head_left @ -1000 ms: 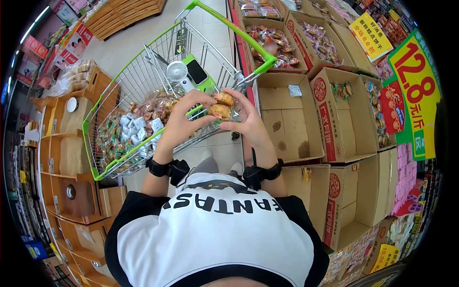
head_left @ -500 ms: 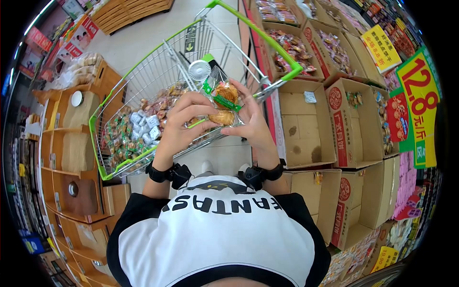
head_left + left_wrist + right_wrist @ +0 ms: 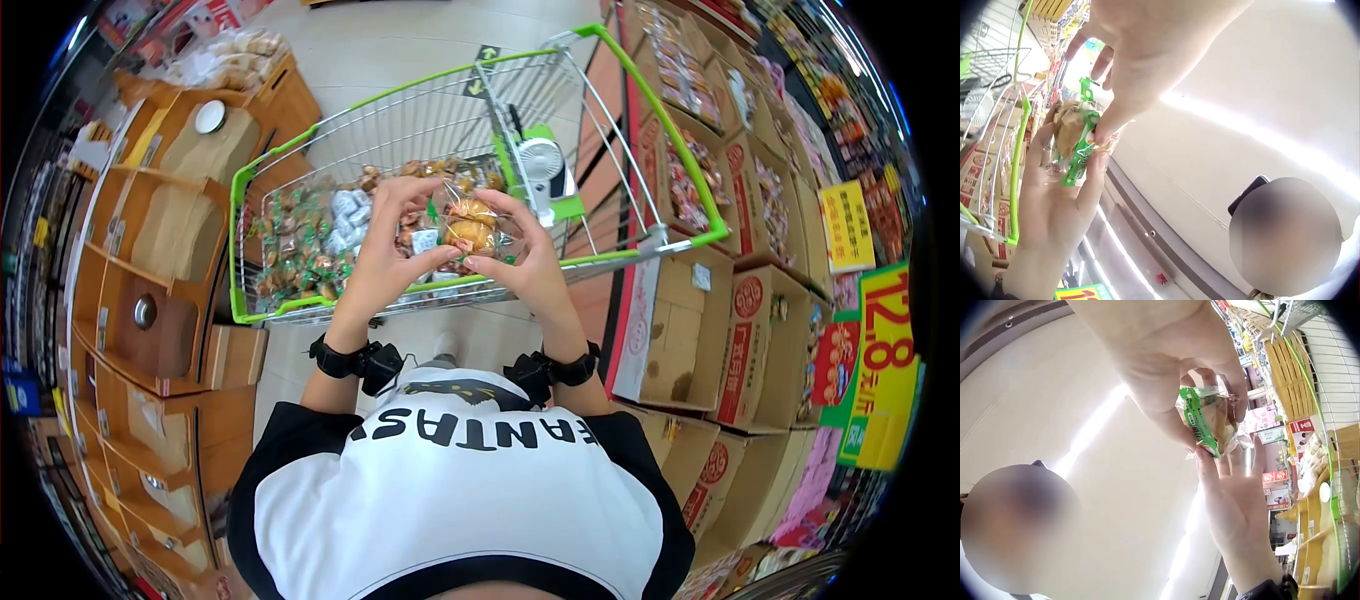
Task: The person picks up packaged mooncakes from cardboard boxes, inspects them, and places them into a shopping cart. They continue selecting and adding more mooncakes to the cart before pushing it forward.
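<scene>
Both hands hold a clear-wrapped golden pastry packet (image 3: 471, 228) above the near side of the shopping cart. The left hand (image 3: 393, 240) pinches its left side with thumb and fingers. On the other side the right hand (image 3: 530, 248) curls its thumb and fingers round the packet. Green printed strips show on the wrapper (image 3: 1080, 147) in the left wrist view, with thumbs of both hands close together at its edge. The right wrist view shows the green-banded packet (image 3: 1207, 422) between the two hands.
The green-rimmed cart (image 3: 236, 250) holds many small wrapped snacks (image 3: 300, 240) and a white fan (image 3: 540, 160). Wooden shelves (image 3: 185, 345) stand at left. Cardboard boxes (image 3: 690, 330) line the right, beside a price sign (image 3: 880, 365).
The cart and its contents have shifted right and nearer in the head view. The packet has turned in the hands, its green strip now mostly out of the head camera's sight.
</scene>
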A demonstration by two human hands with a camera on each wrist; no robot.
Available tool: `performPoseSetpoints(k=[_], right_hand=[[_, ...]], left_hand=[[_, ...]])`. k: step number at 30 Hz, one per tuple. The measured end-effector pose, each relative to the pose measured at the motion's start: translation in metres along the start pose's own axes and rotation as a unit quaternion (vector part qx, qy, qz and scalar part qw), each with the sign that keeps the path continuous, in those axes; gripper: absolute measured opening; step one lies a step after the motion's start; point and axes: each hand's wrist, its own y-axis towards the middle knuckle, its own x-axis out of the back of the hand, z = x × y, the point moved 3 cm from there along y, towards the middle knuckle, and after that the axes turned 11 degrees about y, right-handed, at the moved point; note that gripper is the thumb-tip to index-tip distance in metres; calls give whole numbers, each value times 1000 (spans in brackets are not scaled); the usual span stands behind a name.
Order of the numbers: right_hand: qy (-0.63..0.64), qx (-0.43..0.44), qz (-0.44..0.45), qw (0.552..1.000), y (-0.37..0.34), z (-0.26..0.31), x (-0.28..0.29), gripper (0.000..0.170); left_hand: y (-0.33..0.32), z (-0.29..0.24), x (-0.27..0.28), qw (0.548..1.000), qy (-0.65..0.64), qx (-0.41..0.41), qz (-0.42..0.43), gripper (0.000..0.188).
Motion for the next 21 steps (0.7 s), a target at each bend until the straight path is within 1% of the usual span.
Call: performPoseSetpoints(k=[1, 2, 3, 4, 5, 6, 7, 8, 9, 10, 12, 13, 14, 16, 17, 18, 20, 21], right_hand=[[-12, 13, 12, 1000, 6, -5, -7, 64], [-9, 8, 22, 1000, 12, -10, -15, 64], [-15, -2, 30, 999, 18, -15, -22, 65], [-22, -12, 37, 999, 23, -21, -29, 65], [-31, 1, 40, 999, 28, -33, -33, 63], [-28, -4, 48, 998, 33, -41, -38, 63], [-20, -52, 37, 998, 39, -51, -42, 62], [-14, -98, 27, 995, 43, -62, -46, 61], [7, -115, 32, 993, 47, -73, -53, 56], [9, -119, 41, 992, 51, -84, -59, 56], [-58, -158, 49, 985, 58, -109, -67, 51], [-125, -130, 81, 980, 63, -124, -70, 47], [-124, -135, 89, 979, 64, -136, -73, 47], [-12, -279, 85, 956, 64, -154, -88, 48], [-67, -318, 114, 939, 67, -157, -94, 51], [-68, -320, 121, 937, 67, -167, -97, 51], [-8, -343, 125, 931, 66, -198, -101, 54], [-41, -358, 126, 924, 67, -207, -105, 52]], left_hand=[[-3, 5, 7, 999, -12, 38, -13, 59], [-6, 10, 15, 996, -25, 76, -25, 63], [-12, 22, 22, 996, -20, 88, -8, 68], [-17, 29, 30, 995, -16, 94, -16, 68], [-22, 38, 36, 986, -96, 139, 2, 66], [-28, 46, 40, 967, -177, 182, 19, 64], [-33, 51, 47, 970, -148, 192, -5, 58], [-40, 61, 52, 970, -144, 196, -15, 58], [-48, 73, 57, 958, -151, 241, -18, 55], [-54, 82, 63, 945, -158, 285, -21, 53], [-65, 90, 73, 941, -156, 297, -44, 51], [-73, 99, 77, 921, -170, 345, -64, 50], [-83, 109, 81, 897, -185, 393, -83, 50], [-102, 126, 89, 888, -171, 411, -114, 52], [-113, 135, 93, 875, -161, 438, -126, 52], [-123, 144, 97, 862, -150, 465, -138, 53], [-143, 162, 103, 853, -163, 475, -143, 52], [-150, 165, 107, 846, -156, 492, -136, 56]])
